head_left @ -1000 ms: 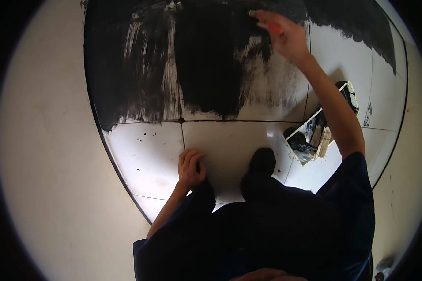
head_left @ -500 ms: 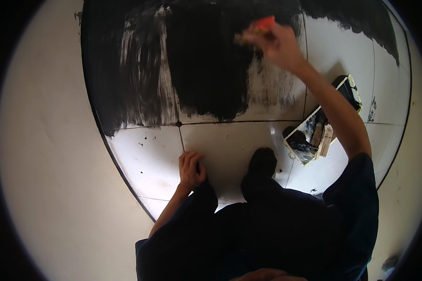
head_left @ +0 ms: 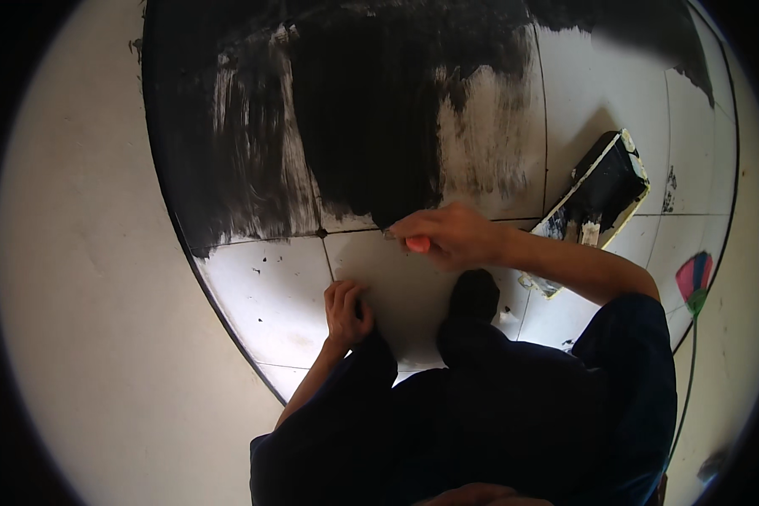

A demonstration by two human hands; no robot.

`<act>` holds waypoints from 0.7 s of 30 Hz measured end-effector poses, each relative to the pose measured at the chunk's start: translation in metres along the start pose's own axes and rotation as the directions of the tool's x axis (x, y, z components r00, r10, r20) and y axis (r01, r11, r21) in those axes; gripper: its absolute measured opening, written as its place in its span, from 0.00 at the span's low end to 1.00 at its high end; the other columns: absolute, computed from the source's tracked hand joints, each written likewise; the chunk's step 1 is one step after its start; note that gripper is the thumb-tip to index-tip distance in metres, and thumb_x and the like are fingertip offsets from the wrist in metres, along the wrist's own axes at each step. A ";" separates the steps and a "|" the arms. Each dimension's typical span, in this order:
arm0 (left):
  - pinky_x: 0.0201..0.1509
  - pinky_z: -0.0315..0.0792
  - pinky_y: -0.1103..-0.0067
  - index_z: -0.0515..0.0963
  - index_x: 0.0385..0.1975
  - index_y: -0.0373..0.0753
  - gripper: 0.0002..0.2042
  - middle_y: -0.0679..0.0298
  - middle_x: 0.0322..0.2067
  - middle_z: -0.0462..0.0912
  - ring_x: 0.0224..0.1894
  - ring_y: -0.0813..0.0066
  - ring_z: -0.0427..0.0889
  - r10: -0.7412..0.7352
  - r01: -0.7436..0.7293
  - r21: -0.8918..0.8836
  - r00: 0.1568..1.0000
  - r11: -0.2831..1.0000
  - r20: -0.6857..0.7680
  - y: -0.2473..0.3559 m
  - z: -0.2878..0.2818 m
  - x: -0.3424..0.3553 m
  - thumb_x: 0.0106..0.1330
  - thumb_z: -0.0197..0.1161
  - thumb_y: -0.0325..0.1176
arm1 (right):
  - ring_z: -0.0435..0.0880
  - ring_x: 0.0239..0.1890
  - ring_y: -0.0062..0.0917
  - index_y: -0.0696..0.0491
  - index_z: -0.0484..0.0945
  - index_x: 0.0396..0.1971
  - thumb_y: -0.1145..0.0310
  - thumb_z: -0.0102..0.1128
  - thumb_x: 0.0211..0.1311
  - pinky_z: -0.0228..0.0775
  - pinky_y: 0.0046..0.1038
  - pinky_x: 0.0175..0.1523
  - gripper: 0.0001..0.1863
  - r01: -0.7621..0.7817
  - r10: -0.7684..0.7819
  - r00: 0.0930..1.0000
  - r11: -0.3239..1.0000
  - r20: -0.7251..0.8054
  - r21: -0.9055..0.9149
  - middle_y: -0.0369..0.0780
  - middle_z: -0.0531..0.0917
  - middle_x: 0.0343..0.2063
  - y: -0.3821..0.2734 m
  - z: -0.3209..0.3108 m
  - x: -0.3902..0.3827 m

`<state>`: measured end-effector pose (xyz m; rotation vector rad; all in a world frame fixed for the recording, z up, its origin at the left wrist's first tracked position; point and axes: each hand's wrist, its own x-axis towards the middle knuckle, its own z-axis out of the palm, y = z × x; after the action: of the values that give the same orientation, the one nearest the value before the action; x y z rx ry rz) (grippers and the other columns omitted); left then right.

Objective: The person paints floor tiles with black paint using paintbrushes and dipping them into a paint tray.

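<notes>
My right hand (head_left: 443, 236) is closed on a small red-handled tool (head_left: 417, 243), its tip at the lower edge of the black coating (head_left: 354, 126) that covers much of the tiled floor (head_left: 363, 270). The coating is streaky at the left and middle right. My left hand (head_left: 346, 316) rests by my knee with loosely bent fingers and nothing visible in it. Just beyond my right forearm lies a long, cream-edged tray (head_left: 609, 191) smeared black, with pale wooden pieces (head_left: 589, 234) in its near end.
A fly swatter (head_left: 692, 274) with a pink, blue and green head stands at the right edge of the tiles. Plain pale walls (head_left: 84, 253) border both sides. My dark shoe (head_left: 474, 293) is on the white tile below my right hand.
My right hand has moved from the top of the black area down toward me to its lower edge, uncovering the tray's far part. The fly swatter now shows at the right.
</notes>
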<state>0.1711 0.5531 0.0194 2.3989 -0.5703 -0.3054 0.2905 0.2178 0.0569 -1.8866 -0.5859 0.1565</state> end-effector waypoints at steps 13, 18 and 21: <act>0.62 0.71 0.56 0.80 0.49 0.37 0.22 0.52 0.48 0.79 0.55 0.44 0.74 -0.002 0.002 -0.012 1.000 1.000 -0.005 -0.001 -0.002 -0.005 0.50 0.65 0.21 | 0.86 0.56 0.41 0.51 0.79 0.49 0.79 0.70 0.51 0.85 0.38 0.53 0.22 0.064 -0.266 0.933 0.785 -0.242 -0.617 0.42 0.84 0.57 0.118 -0.112 0.079; 0.62 0.73 0.57 0.80 0.48 0.39 0.21 0.55 0.49 0.79 0.57 0.47 0.76 -0.029 0.029 -0.003 1.000 1.000 -0.009 -0.003 -0.001 -0.004 0.51 0.66 0.23 | 0.85 0.60 0.41 0.53 0.83 0.51 0.83 0.70 0.54 0.82 0.35 0.60 0.23 -0.056 0.025 0.989 0.977 -0.147 -0.206 0.43 0.84 0.60 0.015 -0.053 -0.036; 0.62 0.73 0.58 0.81 0.48 0.39 0.21 0.55 0.49 0.80 0.56 0.47 0.76 -0.047 0.047 -0.016 0.999 0.999 0.009 -0.002 -0.003 -0.003 0.51 0.66 0.23 | 0.88 0.56 0.38 0.52 0.84 0.54 0.83 0.68 0.59 0.83 0.33 0.56 0.22 -0.208 0.209 0.977 0.978 -0.052 0.025 0.42 0.85 0.59 -0.009 -0.058 -0.059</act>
<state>0.1700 0.5575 0.0204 2.3990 -0.5134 -0.3397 0.2580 0.1438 0.0783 -1.9250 -0.3473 0.2453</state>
